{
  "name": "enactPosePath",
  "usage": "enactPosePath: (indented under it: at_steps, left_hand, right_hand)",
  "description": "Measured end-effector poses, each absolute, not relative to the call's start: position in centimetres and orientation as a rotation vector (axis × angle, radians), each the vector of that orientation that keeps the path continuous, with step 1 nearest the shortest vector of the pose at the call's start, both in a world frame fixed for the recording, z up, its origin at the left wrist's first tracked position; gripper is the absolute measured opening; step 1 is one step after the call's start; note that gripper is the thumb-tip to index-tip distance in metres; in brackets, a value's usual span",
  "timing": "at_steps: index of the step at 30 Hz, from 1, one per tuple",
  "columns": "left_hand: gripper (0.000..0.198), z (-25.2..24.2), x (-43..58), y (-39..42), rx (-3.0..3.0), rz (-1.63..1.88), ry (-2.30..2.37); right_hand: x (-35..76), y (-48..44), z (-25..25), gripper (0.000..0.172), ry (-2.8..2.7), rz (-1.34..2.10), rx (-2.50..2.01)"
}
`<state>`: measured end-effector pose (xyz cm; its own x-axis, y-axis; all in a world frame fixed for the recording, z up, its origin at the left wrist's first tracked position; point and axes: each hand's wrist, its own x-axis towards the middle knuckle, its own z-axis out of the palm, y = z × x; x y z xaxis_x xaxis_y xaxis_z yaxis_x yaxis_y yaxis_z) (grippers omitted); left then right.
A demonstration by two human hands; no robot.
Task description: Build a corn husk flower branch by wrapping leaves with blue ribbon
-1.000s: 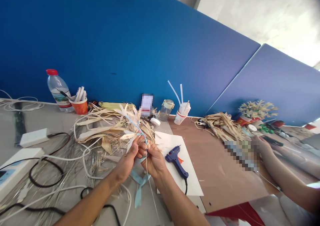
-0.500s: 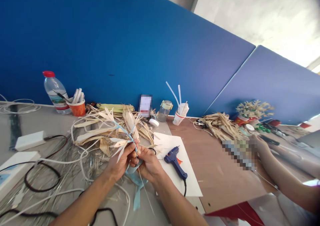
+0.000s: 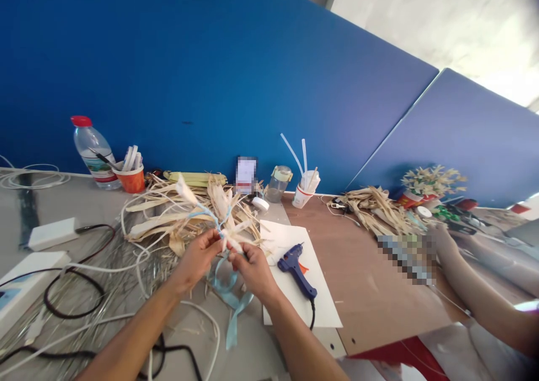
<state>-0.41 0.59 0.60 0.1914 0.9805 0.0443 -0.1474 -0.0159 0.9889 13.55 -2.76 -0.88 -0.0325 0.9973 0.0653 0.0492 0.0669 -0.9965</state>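
Observation:
My left hand (image 3: 200, 260) pinches a branching stem (image 3: 209, 212) wrapped in light blue tape, with pale corn-husk petals at its tips. My right hand (image 3: 255, 271) is closed on the lower end of this piece, just beside my left fingers. A star-shaped husk flower (image 3: 233, 235) spreads between and above both hands. Below them a light blue ribbon (image 3: 232, 313) dangles in loose curls. Behind the piece lies a heap of dry corn husks (image 3: 158, 226). The exact grip points are partly hidden by my fingers.
A blue glue gun (image 3: 298, 271) rests on white paper (image 3: 326, 308) to the right. White power strips (image 3: 36, 274), cables and thin wires cover the left side. A bottle (image 3: 95, 156), cups and a phone (image 3: 246, 176) stand along the blue partition. A co-worker's arm (image 3: 475, 291) is at right.
The stem has turned, so the husk flower now sits between my hands, facing me. My hands have moved slightly apart. The blue ribbon hangs more in view.

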Motion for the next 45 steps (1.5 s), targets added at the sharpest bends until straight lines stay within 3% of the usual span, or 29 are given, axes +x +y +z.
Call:
enactPosePath:
  at_steps: [15,20,26,33,45]
  left_hand:
    - [0.026,-0.8,0.3,0.3,1.045,1.107,0.907]
    - [0.016,0.1,0.3,-0.5,0.752,1.055,0.599]
    - [0.013,0.2,0.4,-0.6,0.799,1.029,0.519]
    - [0.025,-0.8,1.1,-0.2,0.901,1.105,0.779]
    - [0.025,-1.2,1.3,-0.2,0.955,1.21,0.916]
  right_hand:
    - [13.6,-3.8,-1.1,0.012,-1.648,0.611,-1.3]
    - [13.4,-3.6,-0.5,0.006,-1.429,0.891,-1.311]
    - [13.2,-3.2,-0.5,0.008,-1.176,1.299,-1.066]
    - [13.0,-3.0,-1.4,0.007,-1.165,1.32,-1.119]
    - [12.7,-3.5,-0.3,0.004,-1.248,1.105,-1.297]
